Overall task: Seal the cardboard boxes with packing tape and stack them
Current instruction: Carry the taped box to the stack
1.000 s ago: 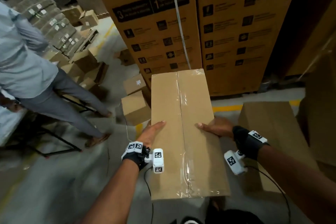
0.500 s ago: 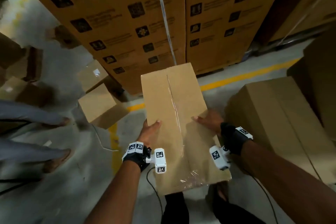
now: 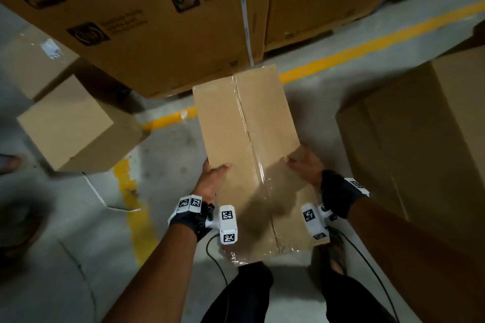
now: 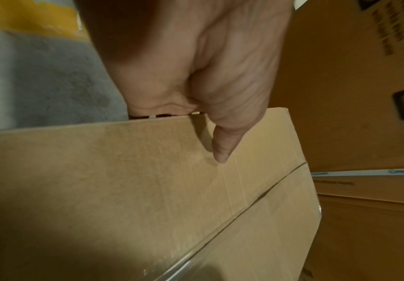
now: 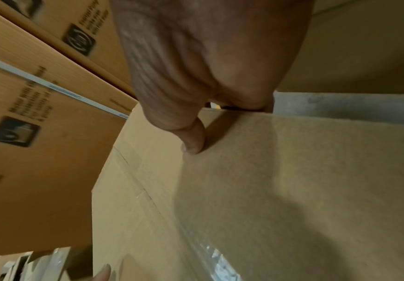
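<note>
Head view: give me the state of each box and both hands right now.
taped box: closed, seam taped, held off the floor.
left hand: grips its left edge, thumb on top.
right hand: grips its right edge.
small box: closed, on the floor.
large box: closed.

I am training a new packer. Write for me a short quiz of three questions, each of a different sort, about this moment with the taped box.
1. True or false: clear tape runs along the top seam of the carried box.
2. Which grips the box?
A. left hand only
B. right hand only
C. both hands
3. Fill in: each thumb lies on the box's ___ face.

Key: 1 true; 2 C; 3 top.
</note>
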### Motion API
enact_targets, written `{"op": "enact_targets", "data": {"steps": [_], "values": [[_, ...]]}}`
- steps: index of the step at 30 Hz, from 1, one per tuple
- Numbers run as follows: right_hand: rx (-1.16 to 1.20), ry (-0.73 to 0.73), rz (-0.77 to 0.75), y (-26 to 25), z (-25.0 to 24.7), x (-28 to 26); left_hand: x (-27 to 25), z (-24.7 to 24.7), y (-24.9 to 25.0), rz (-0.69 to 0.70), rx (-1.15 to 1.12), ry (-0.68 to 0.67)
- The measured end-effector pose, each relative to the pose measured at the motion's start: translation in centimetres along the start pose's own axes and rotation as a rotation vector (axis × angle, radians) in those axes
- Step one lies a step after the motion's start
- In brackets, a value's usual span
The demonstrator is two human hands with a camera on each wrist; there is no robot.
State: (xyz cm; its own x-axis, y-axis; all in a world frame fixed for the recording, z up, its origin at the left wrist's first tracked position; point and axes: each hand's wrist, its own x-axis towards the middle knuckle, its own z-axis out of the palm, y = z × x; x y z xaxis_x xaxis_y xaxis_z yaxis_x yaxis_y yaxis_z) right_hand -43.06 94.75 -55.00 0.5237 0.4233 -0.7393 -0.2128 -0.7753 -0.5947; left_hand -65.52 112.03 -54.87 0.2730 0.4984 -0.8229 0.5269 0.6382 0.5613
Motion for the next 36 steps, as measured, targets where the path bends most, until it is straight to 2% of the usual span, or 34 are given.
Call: {"op": "enact_targets", "data": {"steps": [5,9,11,14,17,20,23,25,32,36], "values": [[-0.016,0.023,-0.026,2.2,2.0,5.6,5.9,0.6,-1.4,-0.014,-0.007,-0.018],[-0.047,0.023,-0.023,2.9,2.9,8.0,7.9,1.5,-1.3,-0.007,-0.061,-0.035],[-0.059,-0.02,0.001,3.2,3.0,8.8,8.7,1.4,-1.8,-0.028,-0.067,-0.076],[-0.088,-0.032,-0.018,3.4,3.0,8.4,8.6,1.1,-2.0,-0.139,-0.007,-0.122],[-0.154,-0.061,0.006,3.5,2.0,6.7,7.7,1.2,-1.4,-0.144,0.153,-0.05],[-0.255,-0.098,0.054,3.4,0.4,3.9,5.3,1.4,-0.2,-0.095,0.161,0.033],[-0.259,-0.115,0.138,3.8,-1.8,0.5,1.3,1.8,1.0,-0.133,0.069,0.091],[-0.288,-0.13,0.179,3.9,-3.5,-2.2,-2.1,2.7,1.8,-0.128,0.086,0.109],[-0.219,-0.185,0.191,2.5,-10.0,-11.5,-14.4,8.2,4.9,-0.007,0.21,0.136],[-0.188,-0.144,0.1,0.9,-14.5,-16.0,-20.5,12.7,6.8,0.074,0.276,0.104]]}}
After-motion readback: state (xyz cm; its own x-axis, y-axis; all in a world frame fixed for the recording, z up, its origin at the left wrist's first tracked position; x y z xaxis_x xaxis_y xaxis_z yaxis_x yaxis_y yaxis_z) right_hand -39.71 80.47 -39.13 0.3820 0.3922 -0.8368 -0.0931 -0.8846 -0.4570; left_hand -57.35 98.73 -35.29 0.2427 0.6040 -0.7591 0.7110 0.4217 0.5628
